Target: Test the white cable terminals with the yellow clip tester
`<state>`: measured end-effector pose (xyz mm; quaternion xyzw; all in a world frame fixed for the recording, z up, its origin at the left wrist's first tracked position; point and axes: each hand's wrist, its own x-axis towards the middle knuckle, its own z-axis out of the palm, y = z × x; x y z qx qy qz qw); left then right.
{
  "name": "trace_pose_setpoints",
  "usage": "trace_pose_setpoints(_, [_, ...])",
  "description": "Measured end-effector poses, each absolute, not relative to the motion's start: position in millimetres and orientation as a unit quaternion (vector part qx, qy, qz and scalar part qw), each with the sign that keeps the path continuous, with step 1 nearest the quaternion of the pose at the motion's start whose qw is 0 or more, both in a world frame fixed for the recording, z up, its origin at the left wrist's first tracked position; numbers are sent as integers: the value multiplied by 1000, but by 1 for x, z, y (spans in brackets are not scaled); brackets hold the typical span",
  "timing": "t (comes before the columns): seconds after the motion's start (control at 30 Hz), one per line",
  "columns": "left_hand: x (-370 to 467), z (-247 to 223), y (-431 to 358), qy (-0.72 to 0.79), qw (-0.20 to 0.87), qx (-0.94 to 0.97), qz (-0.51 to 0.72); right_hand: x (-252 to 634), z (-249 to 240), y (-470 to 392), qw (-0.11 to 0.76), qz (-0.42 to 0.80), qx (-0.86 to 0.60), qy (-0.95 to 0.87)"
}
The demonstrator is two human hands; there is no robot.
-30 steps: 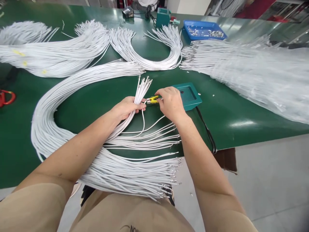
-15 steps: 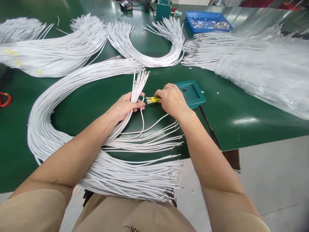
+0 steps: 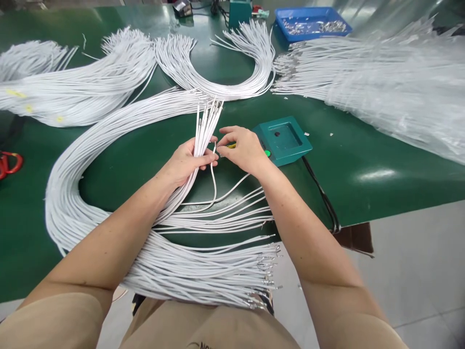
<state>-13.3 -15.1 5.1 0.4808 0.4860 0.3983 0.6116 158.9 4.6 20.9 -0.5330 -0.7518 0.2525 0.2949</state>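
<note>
My left hand (image 3: 189, 157) is closed around a bundle of white wires (image 3: 206, 127) whose ends point up and away from me. One single wire (image 3: 213, 159) stands apart beside the thumb, its tip level with the fingers. Just right of that tip is my right hand (image 3: 242, 148), index finger and thumb a little apart. A small yellow tool (image 3: 231, 145) is tucked in this hand, mostly hidden by the fingers; its kind cannot be made out. Below the hands, more white wires (image 3: 203, 266) with metal terminals on their ends lie along the table edge.
A teal device (image 3: 286, 140) with a green light and a black cable (image 3: 321, 186) sits to the right. Behind are a blue tray (image 3: 312, 24) of small metal parts, more wire bundles (image 3: 232, 89) and a plastic-wrapped bundle (image 3: 381, 87). Red-handled scissors (image 3: 12, 164) lie far left.
My right hand has moved left to the single wire's tip. The yellow tool, which stuck out before, has drawn back into the fingers. The left hand keeps its hold.
</note>
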Motion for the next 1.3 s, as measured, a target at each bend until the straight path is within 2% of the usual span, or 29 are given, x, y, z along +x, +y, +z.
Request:
trace_pose_setpoints(0.17, [-13,4,-15,490,581,514,399,165,24,2,321,291,-530,-729])
trace_pose_setpoints(0.5, [-10,5,-18,488,559,546,390,160,18,-1,296,233,-517,-768])
trace_pose_setpoints(0.6, [-8,4,-17,491,567,536,387,167,20,-2,243,120,-513,-815])
trace_pose_setpoints(0.7, [-8,1,-16,511,557,533,379,178,23,1,140,29,-515,-845])
trace_pose_setpoints(0.8, [-8,-1,-15,527,551,536,363,186,26,6,55,13,-501,-863])
trace_pose_setpoints(0.87, [-8,-1,-15,528,551,540,355,187,28,9,37,14,-488,-872])
trace_pose_setpoints(1.3, [-4,-7,-14,566,453,614,313,187,26,17,73,52,-497,-863])
